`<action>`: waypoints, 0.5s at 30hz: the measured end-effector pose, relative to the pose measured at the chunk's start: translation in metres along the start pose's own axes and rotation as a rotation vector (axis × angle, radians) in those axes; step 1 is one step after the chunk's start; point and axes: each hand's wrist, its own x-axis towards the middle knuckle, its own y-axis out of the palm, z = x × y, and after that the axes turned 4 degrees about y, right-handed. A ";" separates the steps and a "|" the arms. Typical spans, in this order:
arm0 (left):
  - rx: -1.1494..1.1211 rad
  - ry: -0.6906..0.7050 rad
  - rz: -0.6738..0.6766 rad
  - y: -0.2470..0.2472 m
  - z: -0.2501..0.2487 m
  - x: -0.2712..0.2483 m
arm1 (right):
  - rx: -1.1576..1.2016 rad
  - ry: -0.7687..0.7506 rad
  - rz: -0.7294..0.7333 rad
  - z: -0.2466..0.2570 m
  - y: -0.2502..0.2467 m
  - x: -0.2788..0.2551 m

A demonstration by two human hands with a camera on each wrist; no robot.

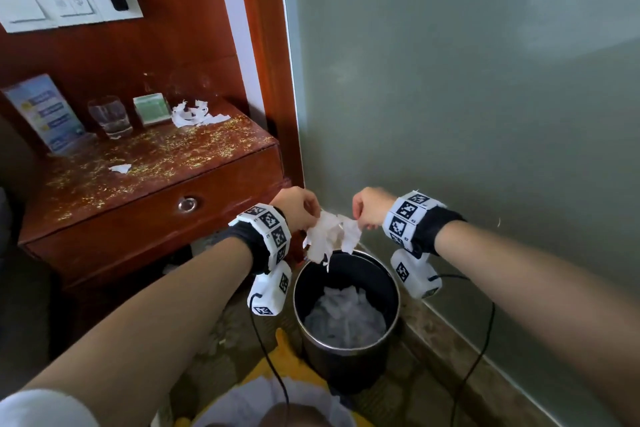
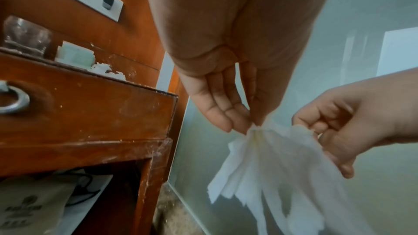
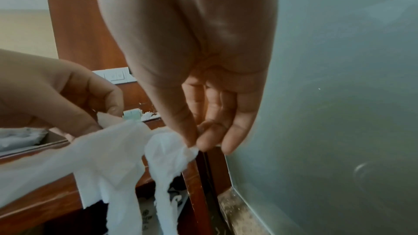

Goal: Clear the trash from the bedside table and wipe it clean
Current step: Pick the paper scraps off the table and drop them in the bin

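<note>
Both hands hold a torn white tissue [image 1: 329,236] above the round metal bin [image 1: 391,315], which stands on the floor right of the bedside table [image 1: 104,211]. My left hand [image 1: 301,210] pinches the tissue [image 2: 271,158] at its left top, fingers against thumb. My right hand [image 1: 369,206] pinches the tissue [image 3: 167,151] at its right top. Shreds hang down toward the bin mouth. More torn white paper [image 1: 194,114] lies at the back of the tabletop, and a small scrap [image 1: 120,168] near its middle. Yellow crumbs are scattered over the wood.
On the tabletop stand a drinking glass [image 1: 110,116], a green-and-white box [image 1: 152,109] and a blue leaflet stand [image 1: 43,113]. The bin holds crumpled white paper [image 1: 346,317]. A grey wall [image 1: 485,97] is close on the right. A bag [image 2: 34,203] lies under the table.
</note>
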 end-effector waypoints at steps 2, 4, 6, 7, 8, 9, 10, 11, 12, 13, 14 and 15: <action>0.011 0.002 0.028 0.013 -0.001 0.002 | -0.016 0.014 0.028 -0.009 0.010 -0.001; 0.025 0.011 0.043 0.022 -0.002 0.005 | -0.027 0.043 0.048 -0.015 0.018 0.000; 0.046 0.025 0.068 0.028 -0.004 0.007 | -0.007 0.070 0.071 -0.021 0.023 0.002; 0.061 0.029 0.083 0.030 -0.004 0.008 | 0.002 0.076 0.088 -0.023 0.024 0.003; 0.077 0.027 0.097 0.032 -0.004 0.009 | 0.005 0.074 0.104 -0.025 0.025 0.004; 0.090 0.021 0.108 0.034 -0.003 0.011 | 0.001 0.072 0.121 -0.026 0.025 0.005; 0.094 0.012 0.115 0.034 -0.003 0.012 | -0.008 0.066 0.130 -0.027 0.025 0.005; 0.096 0.010 0.120 0.034 -0.002 0.013 | -0.021 0.059 0.128 -0.027 0.026 0.006; 0.103 0.014 0.124 0.033 -0.001 0.014 | -0.036 0.052 0.117 -0.027 0.026 0.007; 0.114 0.022 0.125 0.032 0.001 0.014 | -0.045 0.050 0.100 -0.027 0.026 0.008; 0.121 0.026 0.120 0.030 0.003 0.015 | -0.050 0.049 0.080 -0.026 0.026 0.010; 0.118 0.024 0.112 0.027 0.004 0.015 | -0.049 0.047 0.067 -0.025 0.025 0.012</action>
